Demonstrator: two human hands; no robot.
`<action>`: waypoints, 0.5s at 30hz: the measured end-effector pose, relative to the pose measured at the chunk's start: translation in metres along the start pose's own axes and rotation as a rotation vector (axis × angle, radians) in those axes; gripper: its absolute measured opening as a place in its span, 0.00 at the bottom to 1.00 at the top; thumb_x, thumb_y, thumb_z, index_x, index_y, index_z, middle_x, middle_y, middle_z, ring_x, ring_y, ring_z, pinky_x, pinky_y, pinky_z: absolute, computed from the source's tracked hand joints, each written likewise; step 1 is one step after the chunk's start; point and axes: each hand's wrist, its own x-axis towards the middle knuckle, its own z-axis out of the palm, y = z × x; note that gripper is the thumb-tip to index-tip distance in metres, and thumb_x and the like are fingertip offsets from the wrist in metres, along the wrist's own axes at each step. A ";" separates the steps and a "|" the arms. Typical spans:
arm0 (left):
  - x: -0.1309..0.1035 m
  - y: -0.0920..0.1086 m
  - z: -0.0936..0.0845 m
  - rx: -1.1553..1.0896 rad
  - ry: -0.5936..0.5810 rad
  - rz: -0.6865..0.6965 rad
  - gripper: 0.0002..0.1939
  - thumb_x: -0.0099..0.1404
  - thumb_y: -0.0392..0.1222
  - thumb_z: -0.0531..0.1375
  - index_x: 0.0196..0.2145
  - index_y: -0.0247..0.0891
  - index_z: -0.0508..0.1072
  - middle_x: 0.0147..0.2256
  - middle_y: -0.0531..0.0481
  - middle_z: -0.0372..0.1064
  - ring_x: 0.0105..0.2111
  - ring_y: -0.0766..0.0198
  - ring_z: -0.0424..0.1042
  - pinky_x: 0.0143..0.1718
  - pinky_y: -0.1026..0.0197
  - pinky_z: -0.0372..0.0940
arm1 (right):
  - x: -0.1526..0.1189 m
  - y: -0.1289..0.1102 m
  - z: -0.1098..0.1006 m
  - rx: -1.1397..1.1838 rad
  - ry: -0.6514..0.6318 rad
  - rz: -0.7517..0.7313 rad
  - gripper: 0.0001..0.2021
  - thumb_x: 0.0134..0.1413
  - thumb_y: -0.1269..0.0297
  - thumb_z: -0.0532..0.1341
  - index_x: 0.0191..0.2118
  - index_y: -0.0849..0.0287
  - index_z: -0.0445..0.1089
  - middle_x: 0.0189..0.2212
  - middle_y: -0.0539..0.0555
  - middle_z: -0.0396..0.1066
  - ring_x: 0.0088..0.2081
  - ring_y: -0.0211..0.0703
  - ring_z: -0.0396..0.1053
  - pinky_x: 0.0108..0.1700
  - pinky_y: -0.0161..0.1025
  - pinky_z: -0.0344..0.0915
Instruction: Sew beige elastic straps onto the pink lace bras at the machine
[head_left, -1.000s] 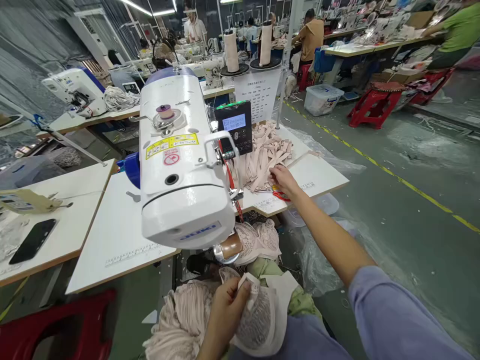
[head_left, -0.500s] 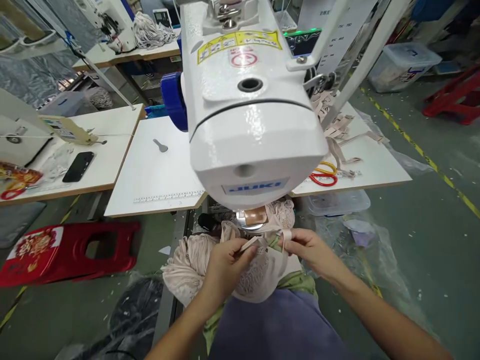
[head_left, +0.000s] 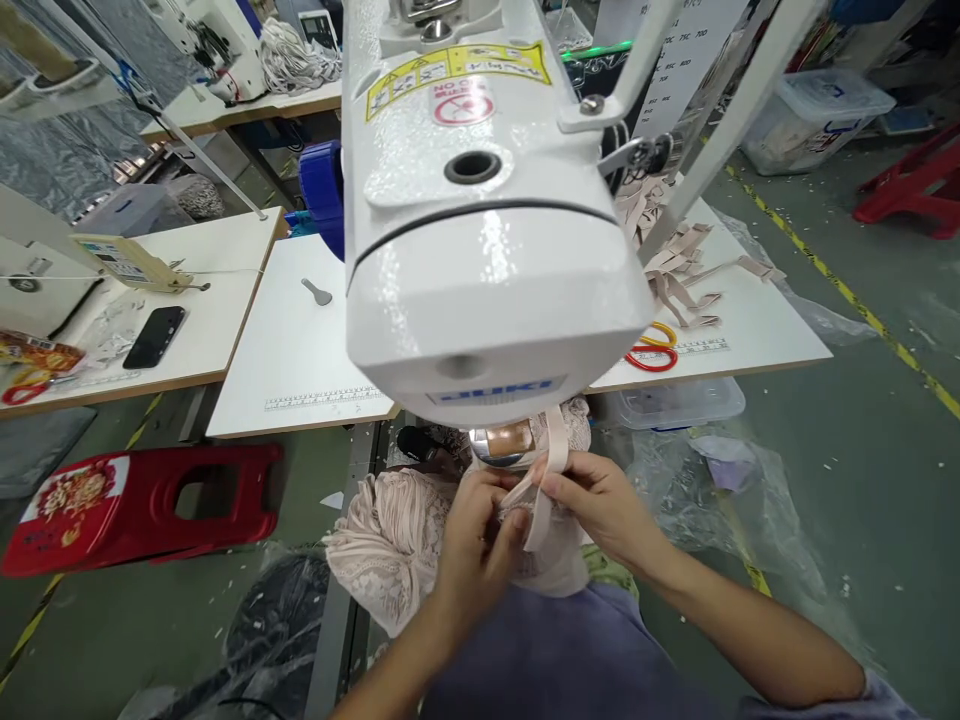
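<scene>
My left hand (head_left: 480, 535) is closed, thumb against fingers, on a sheer beige lace piece (head_left: 559, 572) above my lap, just off the front edge of the table (head_left: 772, 325). My right hand (head_left: 600, 500) pinches a flat beige strip (head_left: 556, 445) right beside it; one end of the strip stands up above my fingers, and another length hangs down over the lace. The two hands nearly meet, and I can't tell whether the strip touches the lace edge under my fingertips.

A bundle of beige lace (head_left: 394, 540) lies close to the left of my left hand. Over both hands juts the white head of the sewing machine (head_left: 495, 300). To its right, red-and-yellow scissors (head_left: 652, 358) rest near the table's front edge, with a heap of beige strips (head_left: 679, 265) behind them, toward the back.
</scene>
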 end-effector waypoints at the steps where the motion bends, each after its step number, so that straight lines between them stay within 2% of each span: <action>1: -0.003 -0.002 0.006 0.018 0.049 0.023 0.07 0.70 0.39 0.53 0.33 0.38 0.68 0.32 0.48 0.71 0.30 0.64 0.71 0.30 0.65 0.65 | 0.001 0.000 -0.001 0.047 0.020 0.038 0.15 0.53 0.50 0.66 0.33 0.57 0.77 0.30 0.52 0.76 0.32 0.40 0.70 0.35 0.35 0.67; 4: -0.004 -0.007 0.013 0.166 0.103 0.242 0.10 0.70 0.35 0.51 0.47 0.37 0.68 0.28 0.51 0.72 0.23 0.66 0.69 0.24 0.67 0.63 | 0.010 -0.013 -0.008 -0.027 0.008 0.064 0.16 0.52 0.49 0.66 0.32 0.58 0.75 0.28 0.51 0.74 0.29 0.38 0.69 0.32 0.35 0.66; 6: 0.003 -0.007 0.006 0.287 0.052 0.416 0.16 0.70 0.33 0.51 0.54 0.36 0.67 0.25 0.52 0.71 0.21 0.66 0.68 0.23 0.67 0.62 | 0.023 -0.028 -0.016 -0.159 -0.002 0.047 0.16 0.54 0.49 0.63 0.32 0.59 0.74 0.24 0.50 0.71 0.25 0.37 0.66 0.29 0.34 0.64; 7: 0.008 -0.006 0.000 0.344 0.019 0.454 0.17 0.70 0.32 0.51 0.55 0.36 0.67 0.23 0.53 0.69 0.20 0.66 0.67 0.21 0.67 0.61 | 0.031 -0.035 -0.021 -0.217 -0.003 0.041 0.15 0.55 0.49 0.62 0.32 0.58 0.73 0.22 0.49 0.69 0.23 0.36 0.64 0.27 0.34 0.63; 9: 0.020 -0.003 -0.013 0.418 -0.022 0.401 0.17 0.69 0.31 0.51 0.52 0.35 0.71 0.22 0.53 0.71 0.19 0.66 0.69 0.21 0.67 0.62 | 0.049 -0.048 -0.028 -0.309 -0.028 0.013 0.14 0.54 0.51 0.63 0.32 0.58 0.72 0.20 0.48 0.67 0.22 0.37 0.63 0.26 0.35 0.63; 12: 0.033 0.003 -0.028 0.377 -0.025 0.211 0.16 0.69 0.32 0.52 0.50 0.35 0.75 0.37 0.45 0.80 0.33 0.63 0.79 0.34 0.67 0.71 | 0.075 -0.057 -0.033 -0.464 -0.067 -0.099 0.10 0.52 0.55 0.64 0.30 0.57 0.70 0.25 0.50 0.70 0.28 0.40 0.67 0.31 0.37 0.65; 14: 0.037 0.007 -0.032 0.324 -0.037 0.114 0.16 0.69 0.33 0.53 0.50 0.38 0.75 0.44 0.45 0.79 0.41 0.61 0.79 0.40 0.66 0.72 | 0.088 -0.056 -0.033 -0.551 -0.043 -0.171 0.08 0.53 0.58 0.63 0.30 0.57 0.68 0.27 0.51 0.71 0.31 0.41 0.66 0.33 0.38 0.65; 15: 0.039 0.008 -0.032 0.309 -0.050 0.076 0.16 0.69 0.34 0.53 0.50 0.40 0.76 0.45 0.47 0.79 0.42 0.61 0.79 0.41 0.66 0.72 | 0.093 -0.054 -0.031 -0.575 -0.031 -0.190 0.08 0.54 0.60 0.63 0.29 0.57 0.67 0.27 0.51 0.70 0.32 0.41 0.66 0.34 0.38 0.64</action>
